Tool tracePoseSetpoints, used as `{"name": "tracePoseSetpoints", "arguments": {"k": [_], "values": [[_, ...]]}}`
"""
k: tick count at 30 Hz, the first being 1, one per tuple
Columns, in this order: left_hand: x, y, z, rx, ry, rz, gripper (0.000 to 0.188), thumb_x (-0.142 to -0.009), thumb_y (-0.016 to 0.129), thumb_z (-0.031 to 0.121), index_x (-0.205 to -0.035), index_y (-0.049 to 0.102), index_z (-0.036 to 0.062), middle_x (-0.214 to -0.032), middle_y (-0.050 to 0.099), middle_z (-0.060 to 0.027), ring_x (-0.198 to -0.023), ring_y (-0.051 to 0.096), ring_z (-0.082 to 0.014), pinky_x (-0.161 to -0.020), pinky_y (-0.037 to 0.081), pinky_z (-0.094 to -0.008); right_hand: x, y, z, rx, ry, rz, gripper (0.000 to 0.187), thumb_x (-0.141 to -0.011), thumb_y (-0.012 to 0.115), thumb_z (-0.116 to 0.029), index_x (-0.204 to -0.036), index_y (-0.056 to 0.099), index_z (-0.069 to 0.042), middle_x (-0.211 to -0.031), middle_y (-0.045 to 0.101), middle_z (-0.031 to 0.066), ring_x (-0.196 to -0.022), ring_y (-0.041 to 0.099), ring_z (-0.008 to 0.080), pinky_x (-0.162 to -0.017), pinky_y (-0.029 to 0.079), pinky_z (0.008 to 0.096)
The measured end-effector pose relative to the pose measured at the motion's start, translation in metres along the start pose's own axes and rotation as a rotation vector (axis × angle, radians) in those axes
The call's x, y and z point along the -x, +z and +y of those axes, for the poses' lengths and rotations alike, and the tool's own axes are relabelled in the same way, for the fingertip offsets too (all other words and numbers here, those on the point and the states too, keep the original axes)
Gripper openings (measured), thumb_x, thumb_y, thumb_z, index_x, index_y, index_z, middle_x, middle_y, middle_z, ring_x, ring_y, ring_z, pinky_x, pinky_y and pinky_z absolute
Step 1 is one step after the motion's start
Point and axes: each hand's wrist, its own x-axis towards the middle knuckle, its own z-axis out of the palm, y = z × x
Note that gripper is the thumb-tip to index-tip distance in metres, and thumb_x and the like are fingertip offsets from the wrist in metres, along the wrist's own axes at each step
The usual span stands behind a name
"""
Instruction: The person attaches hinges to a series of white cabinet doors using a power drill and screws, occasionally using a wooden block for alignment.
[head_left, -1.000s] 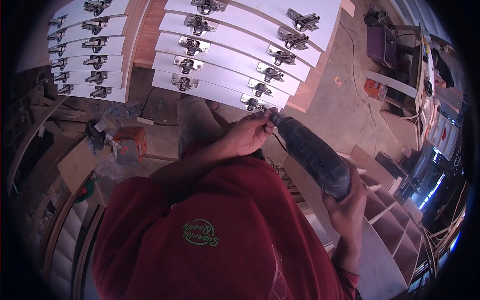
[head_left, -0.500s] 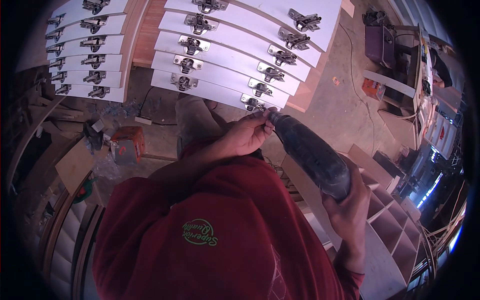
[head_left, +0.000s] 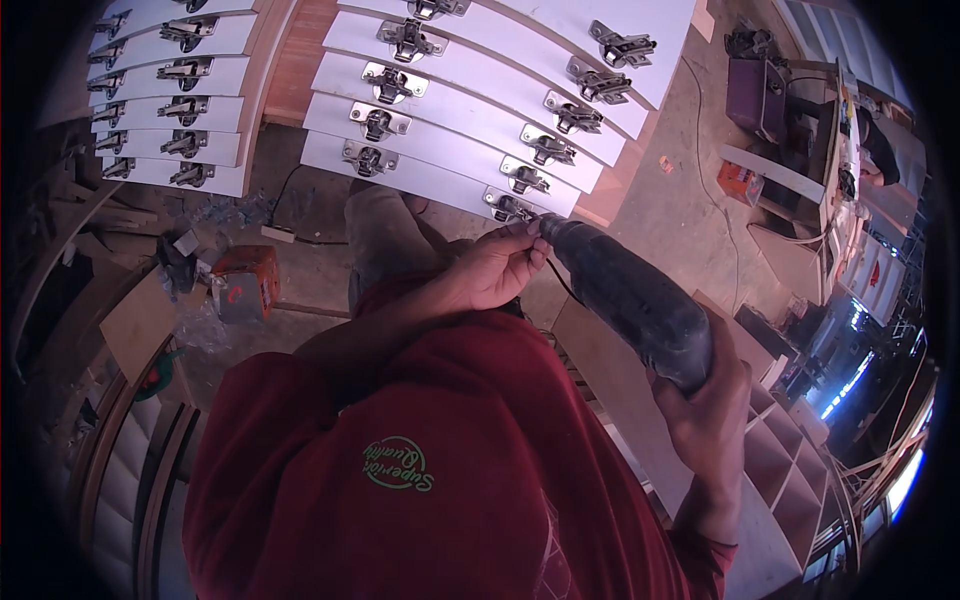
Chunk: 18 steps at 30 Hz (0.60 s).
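A dark power drill (head_left: 632, 300) was gripped at its rear by the right hand (head_left: 712, 412), with the fingers closed around the body, and its nose was aimed far and left at the nearest white panel (head_left: 430, 178). The left hand (head_left: 497, 268) was pinched at the tip of the drill, just beside a metal hinge (head_left: 510, 208) mounted near the right end of that panel; whether a screw was held between the fingertips could not be told. More white panels with hinges were stacked farther off, and a second stack (head_left: 170, 120) was seen to the far left. An orange box (head_left: 245, 283) lay on the floor at the left.
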Motion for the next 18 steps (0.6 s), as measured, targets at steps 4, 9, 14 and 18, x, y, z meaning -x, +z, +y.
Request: {"name": "tracePoseSetpoints", "arguments": {"k": [4, 9, 14, 18], "values": [[0.0000, -0.0015, -0.0004, 0.000, 0.006, 0.020, 0.017, -0.105, 0.060, 0.006, -0.121, 0.064, 0.0013, -0.108, 0.071, -0.0056, -0.089, 0.068, -0.0115, -0.077, 0.058, -0.0223, 0.0001, -0.0010, -0.0012, 0.000, 0.012, -0.004, 0.061, -0.071, 0.075, -0.001, -0.130, 0.060, 0.002, -0.106, 0.072, 0.0251, -0.101, 0.072, 0.0429, -0.091, 0.054, 0.0440], [0.0006, -0.0001, 0.0003, -0.002, -0.011, -0.040, 0.017, -0.106, 0.059, 0.008, -0.121, 0.064, 0.0018, -0.107, 0.072, -0.0056, -0.089, 0.068, -0.0112, -0.077, 0.058, -0.0222, -0.0001, -0.0035, -0.0029, 0.009, 0.015, -0.018, 0.061, -0.072, 0.076, 0.000, -0.131, 0.059, 0.002, -0.106, 0.072, 0.0253, -0.101, 0.073, 0.0424, -0.090, 0.054, 0.0436], [0.0006, 0.0000, 0.0007, -0.026, 0.001, 0.000, 0.017, -0.106, 0.059, 0.009, -0.121, 0.064, 0.0013, -0.107, 0.071, -0.0061, -0.088, 0.068, -0.0112, -0.077, 0.058, -0.0222, -0.0020, -0.0024, -0.0001, 0.000, -0.019, -0.010, 0.061, -0.072, 0.076, 0.000, -0.131, 0.059, 0.002, -0.106, 0.072, 0.0254, -0.102, 0.073, 0.0418, -0.090, 0.055, 0.0433], [0.0005, -0.0007, 0.0014, -0.027, -0.005, -0.003, 0.017, -0.106, 0.059, 0.009, -0.121, 0.063, 0.0007, -0.107, 0.071, -0.0061, -0.088, 0.068, -0.0115, -0.078, 0.058, -0.0223, -0.0019, -0.0024, -0.0004, 0.014, -0.022, -0.004, 0.060, -0.073, 0.075, 0.001, -0.131, 0.059, 0.003, -0.106, 0.072, 0.0257, -0.102, 0.074, 0.0417, -0.089, 0.055, 0.0426]]}}
